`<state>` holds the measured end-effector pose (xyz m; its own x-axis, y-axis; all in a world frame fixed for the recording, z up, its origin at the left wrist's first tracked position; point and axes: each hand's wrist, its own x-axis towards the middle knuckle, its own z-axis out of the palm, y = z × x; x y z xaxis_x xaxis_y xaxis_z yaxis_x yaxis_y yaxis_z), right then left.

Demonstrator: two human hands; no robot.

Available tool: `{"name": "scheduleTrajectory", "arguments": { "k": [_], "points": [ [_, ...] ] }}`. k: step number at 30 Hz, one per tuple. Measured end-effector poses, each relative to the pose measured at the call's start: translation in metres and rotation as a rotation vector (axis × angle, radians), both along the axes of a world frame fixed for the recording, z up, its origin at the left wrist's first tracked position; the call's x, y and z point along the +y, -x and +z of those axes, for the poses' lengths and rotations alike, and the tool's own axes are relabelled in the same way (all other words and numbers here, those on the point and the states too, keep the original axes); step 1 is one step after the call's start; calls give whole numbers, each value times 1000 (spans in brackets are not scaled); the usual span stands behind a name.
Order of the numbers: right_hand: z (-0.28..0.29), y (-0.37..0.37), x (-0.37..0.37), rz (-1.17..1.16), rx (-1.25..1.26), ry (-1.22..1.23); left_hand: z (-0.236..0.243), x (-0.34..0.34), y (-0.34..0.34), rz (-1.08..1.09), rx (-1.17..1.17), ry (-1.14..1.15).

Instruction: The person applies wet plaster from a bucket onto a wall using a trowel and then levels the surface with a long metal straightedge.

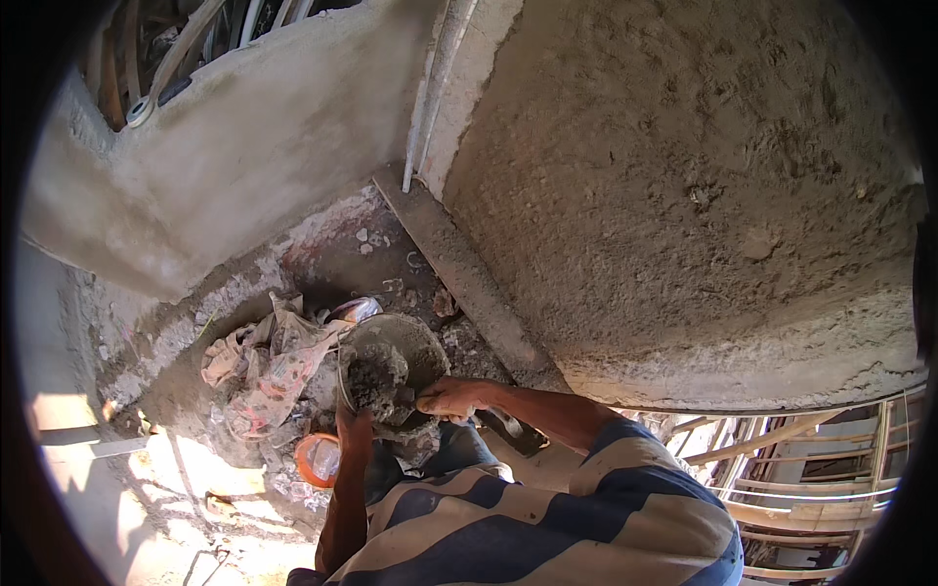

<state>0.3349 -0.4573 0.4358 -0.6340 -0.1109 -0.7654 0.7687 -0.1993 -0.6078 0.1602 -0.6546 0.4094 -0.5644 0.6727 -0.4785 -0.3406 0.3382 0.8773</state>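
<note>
Your bucket [426, 350] sits tipped toward you, low in the corner between the walls, its lower side lost behind your hands and a crumpled, mortar-smeared piece of sheeting. Grey mortar [369, 383] lies inside, part of it in shadow. Your hands are apart. Your left hand [354, 426] is at the near left rim, blurred and dark, so you cannot tell whether its fingers are clamped there. Your right hand [449, 397] is curled at the near right side; a small grey shape shows by its fingers, but whether they grip it, or what it is, cannot be made out. Your striped shirt [508, 532] covers most of your legs. Left of the bucket, a stained cloth [283, 366] lies in folds, and an orange container [316, 460] is partly hidden behind your left forearm.
</note>
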Motion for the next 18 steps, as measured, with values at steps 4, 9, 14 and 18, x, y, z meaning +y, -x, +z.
{"name": "scheduleTrajectory", "arguments": {
  "k": [4,9,14,18],
  "points": [
    [76,-5,23,268,143,-799,16,14,-13,55,-122,-77],
    [29,-44,53,642,137,-1327,34,69,-62,94,-286,-46],
    [81,-90,68,527,273,-1134,5,102,-93,44,-205,-123],
    [57,-117,98,491,199,-1470,46,140,-137,-8,-328,-96]
  ]
}}
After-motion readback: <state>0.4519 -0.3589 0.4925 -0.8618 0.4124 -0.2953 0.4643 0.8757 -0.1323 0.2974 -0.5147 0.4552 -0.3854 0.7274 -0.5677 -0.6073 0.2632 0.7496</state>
